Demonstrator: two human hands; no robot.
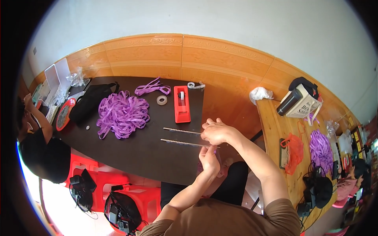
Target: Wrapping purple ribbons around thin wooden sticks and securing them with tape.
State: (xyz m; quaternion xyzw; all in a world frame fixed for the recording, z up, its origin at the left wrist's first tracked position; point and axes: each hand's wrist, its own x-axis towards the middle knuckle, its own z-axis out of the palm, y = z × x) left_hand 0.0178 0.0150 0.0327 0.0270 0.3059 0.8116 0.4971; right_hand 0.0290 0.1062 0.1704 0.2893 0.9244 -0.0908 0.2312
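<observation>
Both of my hands meet at the right edge of a dark table. My left hand pinches the right end of a thin pale strip that lies across the table. My right hand is closed just above it, by the end of a second, similar strip; what its fingers grip is hidden. A red tape dispenser stands just beyond the strips, with a clear tape roll beside it. A heap of purple ribbon lies further left.
A person in black sits at the table's left end by a black bag and a round red tray. Red stools with dark gear stand below. At right a wooden table holds more purple ribbon and an orange bag.
</observation>
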